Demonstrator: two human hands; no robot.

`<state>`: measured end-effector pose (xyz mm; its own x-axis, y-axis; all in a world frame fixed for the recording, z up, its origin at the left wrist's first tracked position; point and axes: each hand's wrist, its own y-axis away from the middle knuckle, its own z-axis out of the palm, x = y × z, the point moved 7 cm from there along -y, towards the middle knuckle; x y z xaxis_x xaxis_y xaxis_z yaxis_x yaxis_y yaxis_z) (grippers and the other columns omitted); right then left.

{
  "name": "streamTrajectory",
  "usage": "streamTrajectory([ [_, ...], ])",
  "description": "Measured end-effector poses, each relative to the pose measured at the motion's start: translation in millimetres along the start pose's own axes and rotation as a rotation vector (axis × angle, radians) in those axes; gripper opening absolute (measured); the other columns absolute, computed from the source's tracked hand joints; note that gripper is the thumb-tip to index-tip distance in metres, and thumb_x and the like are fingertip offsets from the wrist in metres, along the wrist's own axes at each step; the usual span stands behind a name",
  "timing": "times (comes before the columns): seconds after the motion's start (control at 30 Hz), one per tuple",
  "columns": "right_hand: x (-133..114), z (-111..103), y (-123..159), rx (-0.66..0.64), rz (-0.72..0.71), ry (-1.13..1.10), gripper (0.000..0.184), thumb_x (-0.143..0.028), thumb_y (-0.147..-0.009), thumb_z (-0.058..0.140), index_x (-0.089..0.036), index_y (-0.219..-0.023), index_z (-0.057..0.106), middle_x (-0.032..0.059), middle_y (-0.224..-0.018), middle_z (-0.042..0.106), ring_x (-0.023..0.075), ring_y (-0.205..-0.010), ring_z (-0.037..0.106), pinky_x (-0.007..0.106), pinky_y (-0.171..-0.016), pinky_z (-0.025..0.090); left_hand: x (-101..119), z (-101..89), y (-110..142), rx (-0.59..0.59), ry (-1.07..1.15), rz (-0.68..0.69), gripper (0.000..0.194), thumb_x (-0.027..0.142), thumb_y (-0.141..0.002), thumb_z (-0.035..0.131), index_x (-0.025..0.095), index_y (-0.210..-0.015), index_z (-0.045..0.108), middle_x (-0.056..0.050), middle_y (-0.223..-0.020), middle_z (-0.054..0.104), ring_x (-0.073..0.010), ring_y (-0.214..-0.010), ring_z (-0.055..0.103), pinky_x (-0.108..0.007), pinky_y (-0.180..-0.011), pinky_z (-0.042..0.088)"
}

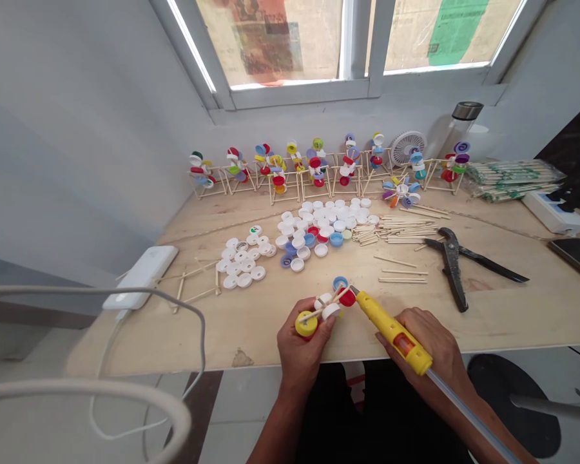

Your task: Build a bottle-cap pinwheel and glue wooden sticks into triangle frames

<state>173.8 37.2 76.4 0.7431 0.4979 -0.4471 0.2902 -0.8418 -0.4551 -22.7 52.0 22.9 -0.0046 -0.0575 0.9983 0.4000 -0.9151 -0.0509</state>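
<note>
- Taking the tabletop as a dial, window at twelve: the person's hands work at six, near the table's front edge.
- The left hand [299, 341] is closed around a small cap-and-stick model [326, 306], its fingers [329, 325] curled against white caps, with a yellow cap at the near end and red and blue caps at the far end.
- The right hand [430, 341] grips a yellow hot glue gun [391, 332] in a firm, narrow hold, its nozzle right at the red cap. A clear rod [468, 412] runs from its back.
- At twelve stands a row of finished models [314, 171].
- Just below them lie white and coloured bottle caps [319, 222].
- Loose wooden sticks [401, 229] sit at one o'clock.
- Black pliers [452, 258] lie open at three.
- A white power bank [140, 277] rests at nine.
</note>
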Motion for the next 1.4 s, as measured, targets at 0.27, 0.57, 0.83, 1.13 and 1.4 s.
streamTrajectory([
  [0.27,-2,-1,0,0.0,0.006,-0.003,0.013,-0.021,-0.086,0.049,-0.021,-0.073,0.046,0.0001,-0.061,0.052,0.0136,-0.055,0.047,0.028,-0.053,0.034,1,-1.1,0,-0.014,-0.04,0.011,0.024,0.029,-0.063,0.074,0.017,-0.082,0.067,-0.003,-0.081,0.07,-0.0165,-0.073,0.063,-0.025,-0.07,0.051],
  [0.57,3,-4,3,0.001,0.022,-0.011,0.009,-0.022,-0.086,0.051,-0.021,-0.077,0.047,0.0005,-0.065,0.053,0.0143,-0.057,0.048,0.028,-0.054,0.035,-1,-0.4,-1,-0.015,-0.015,0.013,0.023,0.029,-0.063,0.074,0.017,-0.082,0.067,-0.002,-0.08,0.069,-0.0155,-0.072,0.063,-0.024,-0.07,0.05],
  [0.83,54,-48,3,0.139,-0.067,0.205,0.02,-0.028,-0.084,0.055,-0.02,-0.103,0.053,0.009,-0.094,0.063,0.0238,-0.087,0.06,0.036,-0.075,0.045,-9,-3.7,-1,0.004,-0.021,-0.026,0.029,0.034,-0.061,0.077,0.016,-0.082,0.067,-0.003,-0.079,0.069,-0.016,-0.072,0.063,-0.025,-0.071,0.05],
  [1.13,157,-73,12,-0.005,-0.057,0.614,0.028,-0.029,-0.094,0.033,-0.015,-0.105,0.054,0.0153,-0.106,0.063,0.0268,-0.099,0.056,0.038,-0.08,0.041,-14,-5.3,-2,0.007,-0.07,-0.029,0.032,0.036,-0.06,0.077,0.016,-0.084,0.068,-0.003,-0.08,0.07,-0.0162,-0.073,0.063,-0.026,-0.072,0.05],
  [1.4,178,-67,8,-0.2,-0.126,0.604,0.032,-0.024,-0.092,0.03,-0.016,-0.112,0.054,0.0129,-0.115,0.061,0.0264,-0.109,0.052,0.04,-0.089,0.038,-16,-4.7,-2,0.014,-0.04,-0.033,0.033,0.036,-0.061,0.077,0.015,-0.085,0.067,-0.005,-0.083,0.07,-0.0169,-0.074,0.063,-0.027,-0.072,0.051],
])
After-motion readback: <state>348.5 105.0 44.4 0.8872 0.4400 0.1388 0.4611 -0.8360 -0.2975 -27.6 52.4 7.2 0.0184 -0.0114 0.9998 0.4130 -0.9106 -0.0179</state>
